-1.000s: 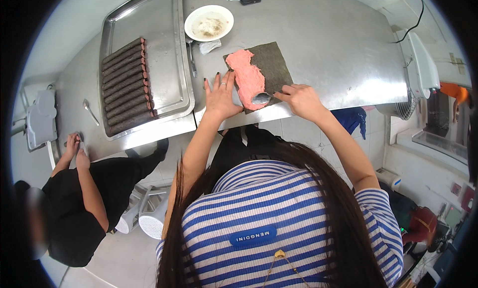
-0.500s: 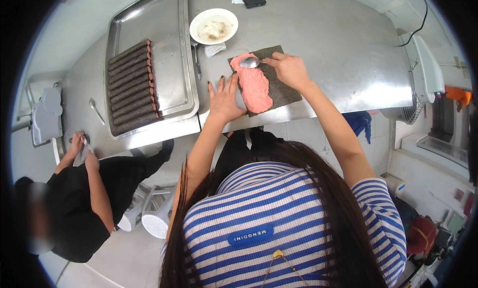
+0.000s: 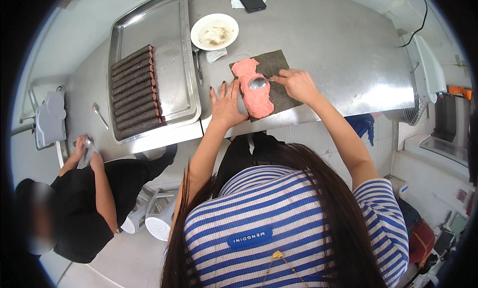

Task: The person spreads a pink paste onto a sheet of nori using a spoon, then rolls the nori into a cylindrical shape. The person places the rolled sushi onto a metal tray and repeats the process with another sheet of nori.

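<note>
A dark seaweed sheet (image 3: 285,94) lies flat at the front of the steel table. Pink meat paste (image 3: 258,102) covers a long strip on its left half. My right hand (image 3: 297,85) is closed round the handle of a metal spoon (image 3: 258,83), whose bowl rests on the middle of the paste. Fingers spread, my left hand (image 3: 227,106) lies flat beside the sheet's left edge and holds nothing. Beyond it stands a white bowl (image 3: 215,32) with cloudy liquid and pale and brown bits in it.
To the left, a steel tray (image 3: 192,88) holds several seaweed rolls (image 3: 132,93) with pink ends. A utensil (image 3: 198,68) and a white wrapper (image 3: 216,55) lie by the bowl. A phone (image 3: 249,0) is at the back. A co-worker (image 3: 94,188) sits at the left.
The spoon in my right hand has moved from the far end of the paste nearer to me, onto its middle. My left hand stays in place beside the sheet.
</note>
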A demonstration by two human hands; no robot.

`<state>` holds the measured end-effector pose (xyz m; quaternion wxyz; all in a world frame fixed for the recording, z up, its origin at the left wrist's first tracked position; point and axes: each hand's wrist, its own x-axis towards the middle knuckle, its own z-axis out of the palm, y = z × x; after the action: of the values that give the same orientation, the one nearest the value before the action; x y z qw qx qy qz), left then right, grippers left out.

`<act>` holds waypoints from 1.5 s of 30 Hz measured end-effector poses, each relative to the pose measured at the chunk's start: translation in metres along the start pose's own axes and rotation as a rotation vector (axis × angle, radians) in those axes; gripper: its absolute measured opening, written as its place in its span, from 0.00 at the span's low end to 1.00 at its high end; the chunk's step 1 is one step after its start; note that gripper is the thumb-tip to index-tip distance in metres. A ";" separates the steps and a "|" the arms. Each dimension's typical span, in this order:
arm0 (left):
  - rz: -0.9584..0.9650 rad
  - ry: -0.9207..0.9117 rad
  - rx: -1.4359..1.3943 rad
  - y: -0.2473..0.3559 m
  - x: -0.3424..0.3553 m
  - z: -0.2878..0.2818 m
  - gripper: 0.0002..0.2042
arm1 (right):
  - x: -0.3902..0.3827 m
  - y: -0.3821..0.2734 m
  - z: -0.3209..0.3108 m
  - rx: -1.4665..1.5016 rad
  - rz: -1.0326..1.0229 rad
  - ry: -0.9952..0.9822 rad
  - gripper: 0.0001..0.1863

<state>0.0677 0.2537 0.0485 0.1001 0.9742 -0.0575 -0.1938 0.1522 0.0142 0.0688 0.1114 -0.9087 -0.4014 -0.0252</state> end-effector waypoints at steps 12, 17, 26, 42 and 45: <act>0.002 0.019 -0.005 0.001 -0.002 -0.001 0.57 | 0.048 0.022 0.013 -0.044 0.067 -0.024 0.17; 0.006 0.041 0.006 0.001 -0.001 0.001 0.57 | 0.059 0.031 0.011 -0.071 0.093 -0.039 0.17; -0.007 0.011 -0.016 0.001 0.000 0.000 0.57 | 0.045 0.037 -0.011 0.055 0.434 -0.120 0.15; 0.009 -0.023 0.051 0.004 0.000 -0.007 0.58 | -0.039 -0.021 0.011 0.344 0.586 -0.130 0.13; 0.013 -0.050 0.060 0.006 0.000 -0.009 0.58 | -0.061 -0.033 0.011 0.369 0.620 -0.077 0.13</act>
<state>0.0711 0.2499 0.0580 0.0705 0.9712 -0.0721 -0.2158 0.0857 -0.0063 0.0562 0.2607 -0.9521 -0.1085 0.1170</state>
